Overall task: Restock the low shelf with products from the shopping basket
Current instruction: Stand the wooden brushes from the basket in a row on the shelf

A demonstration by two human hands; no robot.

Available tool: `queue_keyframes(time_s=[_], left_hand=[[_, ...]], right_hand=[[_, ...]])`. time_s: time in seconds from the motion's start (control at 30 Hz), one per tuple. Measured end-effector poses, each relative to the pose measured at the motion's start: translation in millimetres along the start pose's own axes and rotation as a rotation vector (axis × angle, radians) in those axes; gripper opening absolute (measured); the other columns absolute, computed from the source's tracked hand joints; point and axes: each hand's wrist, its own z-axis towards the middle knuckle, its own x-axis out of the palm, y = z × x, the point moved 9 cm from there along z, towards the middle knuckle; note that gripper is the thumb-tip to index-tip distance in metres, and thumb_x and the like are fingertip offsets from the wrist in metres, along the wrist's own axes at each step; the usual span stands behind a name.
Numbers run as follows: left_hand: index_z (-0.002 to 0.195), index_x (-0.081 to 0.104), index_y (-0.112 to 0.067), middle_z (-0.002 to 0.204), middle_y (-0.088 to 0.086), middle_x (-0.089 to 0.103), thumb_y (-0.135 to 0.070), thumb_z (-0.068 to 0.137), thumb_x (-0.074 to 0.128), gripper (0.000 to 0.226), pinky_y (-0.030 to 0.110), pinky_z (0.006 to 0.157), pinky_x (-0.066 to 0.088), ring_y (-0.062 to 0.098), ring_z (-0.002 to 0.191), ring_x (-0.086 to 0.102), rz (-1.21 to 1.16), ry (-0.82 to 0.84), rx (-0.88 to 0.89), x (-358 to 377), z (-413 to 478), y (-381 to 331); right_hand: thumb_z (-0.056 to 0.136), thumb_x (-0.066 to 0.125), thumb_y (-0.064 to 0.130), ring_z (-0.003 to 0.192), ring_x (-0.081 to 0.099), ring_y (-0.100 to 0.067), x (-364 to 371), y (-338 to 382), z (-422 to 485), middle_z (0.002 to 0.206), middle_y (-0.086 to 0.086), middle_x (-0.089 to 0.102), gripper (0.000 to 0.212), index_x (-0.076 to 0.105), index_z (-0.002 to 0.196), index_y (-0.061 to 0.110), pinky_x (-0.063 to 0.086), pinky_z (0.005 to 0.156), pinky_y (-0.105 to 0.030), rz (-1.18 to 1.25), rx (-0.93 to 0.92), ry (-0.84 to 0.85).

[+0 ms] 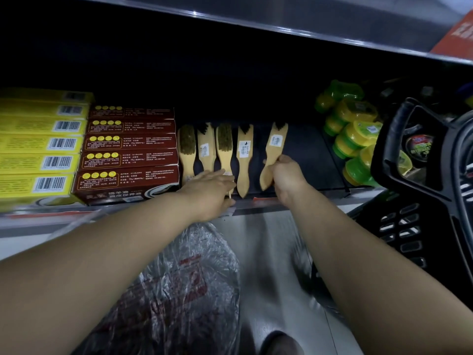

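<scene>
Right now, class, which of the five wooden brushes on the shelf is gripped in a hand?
The rightmost brush: the right hand grips its handle and it leans sideways, while the other four brushes lie straight in a row.

this is a shop aisle. a low shelf holds goods in neat rows: wooden brushes with sticker labels on their backs, dark red boxes just left of the brushes and yellow boxes with barcodes further left, stacked green and yellow tubs to the brushes' right. a black plastic shopping basket stands further right of the brushes, beyond the tubs.
</scene>
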Motion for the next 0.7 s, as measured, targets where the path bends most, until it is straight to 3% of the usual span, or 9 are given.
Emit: queue_keyframes(time_s=[0.13,0.27,0.37,0.43,0.5,0.6,0.7], left_hand=[[0.149,0.021,-0.022,0.158,-0.005,0.01,-0.042,0.099,0.035,0.056,0.031,0.115,-0.003,0.013,0.146,0.001,0.06,0.027,0.008,4.9,-0.6,0.3],[0.148,0.022,-0.022,0.158,-0.003,0.014,-0.041,0.099,0.036,0.055,0.029,0.115,0.0,0.013,0.145,0.005,0.032,0.032,0.006,1.8,-1.9,-1.4],[0.144,0.033,-0.023,0.151,0.003,0.033,-0.036,0.098,0.042,0.049,0.032,0.111,0.022,0.02,0.139,0.027,-0.128,-0.012,-0.035,-12.3,-2.9,-2.1],[0.139,0.041,-0.025,0.139,0.004,0.048,-0.032,0.097,0.045,0.043,0.03,0.092,0.041,0.021,0.118,0.05,-0.217,-0.084,-0.067,-30.2,-2.8,-4.0],[0.132,0.049,-0.025,0.126,-0.001,0.057,-0.028,0.096,0.047,0.036,0.029,0.077,0.05,0.019,0.093,0.062,-0.341,-0.199,-0.081,-55.2,-2.2,-9.7],[0.114,0.061,-0.017,0.114,-0.003,0.063,-0.014,0.094,0.05,0.023,0.022,0.087,0.045,0.014,0.099,0.06,-0.559,-0.44,0.048,-102.1,0.9,-34.8],[0.1,0.063,-0.019,0.094,-0.008,0.064,-0.007,0.09,0.053,0.019,0.017,0.082,0.045,0.008,0.091,0.059,-0.706,-0.542,0.23,-136.6,-5.0,-73.7]], right_hand=[[0.091,0.046,-0.001,0.092,0.055,-0.012,1.2,-1.6,2.9,0.108,0.0,0.061,0.042,0.042,0.129,0.014,0.044,0.084,-0.028,-0.203,-0.067,-0.005],[0.091,0.052,0.001,0.104,0.053,-0.017,1.3,-2.7,0.0,0.124,-0.008,0.057,0.047,0.042,0.135,0.01,0.041,0.093,-0.027,-0.343,-0.093,-0.006],[0.09,0.054,0.003,0.109,0.055,-0.02,-1.3,6.1,-5.9,0.126,-0.01,0.057,0.044,0.046,0.133,0.008,0.04,0.09,-0.024,-0.399,-0.123,-0.032],[0.089,0.053,0.004,0.11,0.055,-0.022,-8.4,16.7,-16.9,0.125,-0.012,0.055,0.038,0.049,0.127,0.008,0.042,0.09,-0.026,-0.405,-0.159,-0.121],[0.089,0.052,0.004,0.109,0.055,-0.024,-15.0,32.1,-33.8,0.124,-0.012,0.054,0.032,0.053,0.12,0.011,0.044,0.092,-0.029,-0.374,-0.198,-0.198],[0.088,0.055,0.005,0.085,0.053,-0.01,-26.3,71.0,-71.1,0.105,-0.001,0.056,0.024,0.055,0.109,0.015,0.043,0.072,-0.016,-0.265,-0.285,-0.226],[0.088,0.054,-0.003,0.075,0.051,-0.005,-42.7,117.6,-119.4,0.092,0.001,0.055,0.022,0.054,0.104,0.011,0.04,0.059,-0.006,-0.186,-0.403,-0.17]])
